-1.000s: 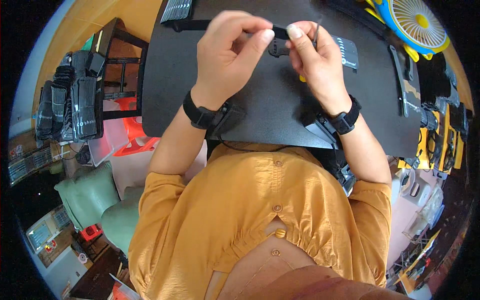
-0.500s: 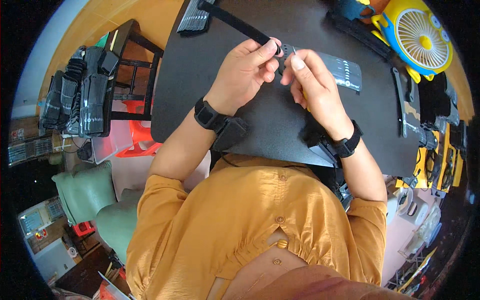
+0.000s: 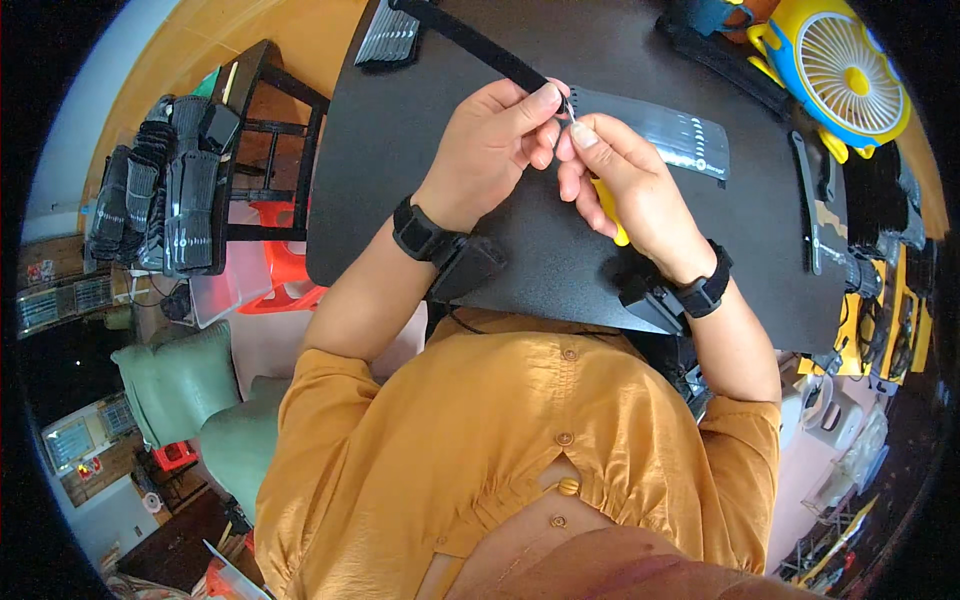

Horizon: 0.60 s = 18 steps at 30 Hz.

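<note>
My left hand is closed on a long black strap, pinching its end while the rest runs up and left across the dark table. My right hand grips a small yellow-handled tool, its thin metal tip beside my left fingertips at the strap end. Just behind my fingers lies a flat grey translucent package with white marks. Both wrists wear black bands with attached devices.
Grey packaged items sit at the back left. A yellow-and-blue fan stands at back right, near dark strips. A stool with piled black bundles is at the left, beside a green cushioned seat.
The strap has swung to a diagonal toward the back left. My right hand has turned, showing more of the yellow handle, with the metal tip now at the strap's end.
</note>
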Available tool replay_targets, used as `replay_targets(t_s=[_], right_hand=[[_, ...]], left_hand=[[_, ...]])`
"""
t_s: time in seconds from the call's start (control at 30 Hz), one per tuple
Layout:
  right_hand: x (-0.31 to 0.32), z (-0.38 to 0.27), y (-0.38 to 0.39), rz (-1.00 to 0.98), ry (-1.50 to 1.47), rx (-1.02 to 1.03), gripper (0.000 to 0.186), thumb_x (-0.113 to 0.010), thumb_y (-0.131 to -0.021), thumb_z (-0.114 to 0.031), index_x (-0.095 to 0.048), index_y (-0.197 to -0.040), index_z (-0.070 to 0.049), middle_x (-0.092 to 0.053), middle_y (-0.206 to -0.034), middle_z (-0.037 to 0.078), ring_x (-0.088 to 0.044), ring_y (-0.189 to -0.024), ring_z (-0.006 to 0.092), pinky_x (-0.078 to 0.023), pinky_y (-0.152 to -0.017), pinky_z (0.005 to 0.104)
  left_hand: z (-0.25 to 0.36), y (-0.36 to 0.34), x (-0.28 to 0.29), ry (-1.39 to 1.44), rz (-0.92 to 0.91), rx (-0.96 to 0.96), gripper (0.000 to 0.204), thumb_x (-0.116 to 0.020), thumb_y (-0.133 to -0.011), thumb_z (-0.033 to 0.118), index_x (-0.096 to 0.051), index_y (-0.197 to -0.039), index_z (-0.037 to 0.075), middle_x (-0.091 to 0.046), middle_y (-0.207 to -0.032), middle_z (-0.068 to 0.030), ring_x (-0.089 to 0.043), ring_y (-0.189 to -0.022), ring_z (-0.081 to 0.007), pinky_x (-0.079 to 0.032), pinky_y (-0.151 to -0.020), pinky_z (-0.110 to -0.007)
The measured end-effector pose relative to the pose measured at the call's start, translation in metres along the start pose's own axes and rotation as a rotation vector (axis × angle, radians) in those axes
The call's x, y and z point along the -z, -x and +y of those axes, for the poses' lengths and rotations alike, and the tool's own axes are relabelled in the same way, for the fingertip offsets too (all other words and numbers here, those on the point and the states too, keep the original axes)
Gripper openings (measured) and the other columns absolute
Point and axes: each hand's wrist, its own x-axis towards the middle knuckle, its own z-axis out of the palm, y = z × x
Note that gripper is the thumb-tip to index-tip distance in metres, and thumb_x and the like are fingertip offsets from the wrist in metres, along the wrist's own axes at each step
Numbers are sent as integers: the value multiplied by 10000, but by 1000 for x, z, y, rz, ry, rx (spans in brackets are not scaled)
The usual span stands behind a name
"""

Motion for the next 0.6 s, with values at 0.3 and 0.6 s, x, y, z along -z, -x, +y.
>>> replay_targets(t_s=[0.3, 0.6], right_hand=[[13, -8, 4, -197, -427, -227, 217, -450, -1016, -241, -537, -938, -58, -539, -683, 41, -421, -401, 81, -291, -341, 205], [7, 6, -1, 57, 463, 142, 130, -484, -974, -157, -544, -931, -50, -560, -619, 88, -546, -467, 229, -416, -422, 309]], left_hand=[[0, 4, 3, -156, 23, -25, 215, -650, -925, 216, -649, -892, 3, -630, -717, -51, -555, -581, -107, -454, -559, -220], [-2, 4, 2, -173, 63, 52, 163, -604, -950, 152, -666, -838, 51, -635, -721, -48, -534, -565, -103, -420, -516, -220]])
